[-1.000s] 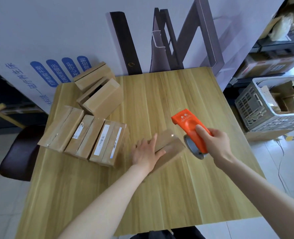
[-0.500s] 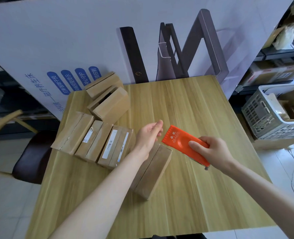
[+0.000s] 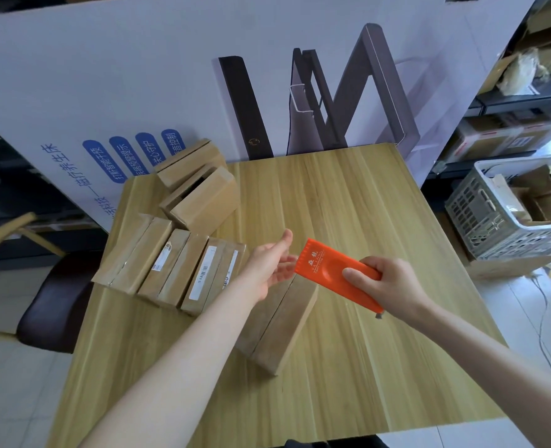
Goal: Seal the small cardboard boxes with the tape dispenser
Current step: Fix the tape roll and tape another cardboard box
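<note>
A small cardboard box (image 3: 280,328) lies flat at the middle of the wooden table (image 3: 364,221), partly hidden by my left forearm. My right hand (image 3: 387,282) grips the orange tape dispenser (image 3: 329,273) above the box's far end. My left hand (image 3: 272,263) hovers with relaxed fingers at the dispenser's toothed front edge; whether the fingertips touch tape I cannot tell. A row of several closed small boxes (image 3: 170,263) lies at the table's left side.
Two more small boxes (image 3: 200,185) are stacked at the far left corner against a large white printed board (image 3: 170,76). A grey plastic crate (image 3: 506,208) with cardboard scraps stands right of the table. A dark chair seat (image 3: 51,302) is at the left.
My left hand has lifted off the box and risen to the dispenser's front edge. The dispenser has tipped flatter and moved left over the box, which now lies lengthwise toward me.
</note>
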{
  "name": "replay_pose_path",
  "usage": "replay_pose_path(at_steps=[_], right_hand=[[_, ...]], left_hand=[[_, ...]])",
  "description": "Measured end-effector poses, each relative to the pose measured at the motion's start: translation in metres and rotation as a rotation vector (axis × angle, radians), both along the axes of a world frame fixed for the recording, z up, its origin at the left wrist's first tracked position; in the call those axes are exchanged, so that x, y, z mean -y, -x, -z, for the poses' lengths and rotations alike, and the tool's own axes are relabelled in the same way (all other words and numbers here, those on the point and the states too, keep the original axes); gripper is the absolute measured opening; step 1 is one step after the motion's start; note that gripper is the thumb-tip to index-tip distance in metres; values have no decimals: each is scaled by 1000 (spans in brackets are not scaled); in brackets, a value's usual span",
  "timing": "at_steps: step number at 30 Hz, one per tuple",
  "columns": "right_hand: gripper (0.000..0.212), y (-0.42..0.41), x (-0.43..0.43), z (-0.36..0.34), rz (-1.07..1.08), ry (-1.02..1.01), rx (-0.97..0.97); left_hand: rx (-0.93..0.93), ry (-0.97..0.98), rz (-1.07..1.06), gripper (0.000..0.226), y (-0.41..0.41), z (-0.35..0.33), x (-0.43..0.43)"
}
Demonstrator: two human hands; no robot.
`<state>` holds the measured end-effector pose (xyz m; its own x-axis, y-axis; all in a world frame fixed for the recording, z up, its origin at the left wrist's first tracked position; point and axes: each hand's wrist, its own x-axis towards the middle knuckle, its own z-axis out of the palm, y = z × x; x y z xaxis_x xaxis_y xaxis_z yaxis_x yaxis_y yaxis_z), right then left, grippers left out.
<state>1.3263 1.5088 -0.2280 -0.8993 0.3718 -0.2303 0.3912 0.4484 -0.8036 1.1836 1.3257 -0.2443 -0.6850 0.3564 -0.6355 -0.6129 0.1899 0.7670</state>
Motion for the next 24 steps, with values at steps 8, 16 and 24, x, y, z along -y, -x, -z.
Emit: replay_pose_path(at_steps=[8,16,24], right_hand=[[22,-1,5,-4,-12,-55,3],[21,-2,6,-6,-93,-102,25],[21,-3,4,-9,-62,-90,-5]], left_hand=[[29,-31,56,27,-2,1,6],[-376,306,334,16,5,4,4],[-355,226,286,20,6,-2,-1]])
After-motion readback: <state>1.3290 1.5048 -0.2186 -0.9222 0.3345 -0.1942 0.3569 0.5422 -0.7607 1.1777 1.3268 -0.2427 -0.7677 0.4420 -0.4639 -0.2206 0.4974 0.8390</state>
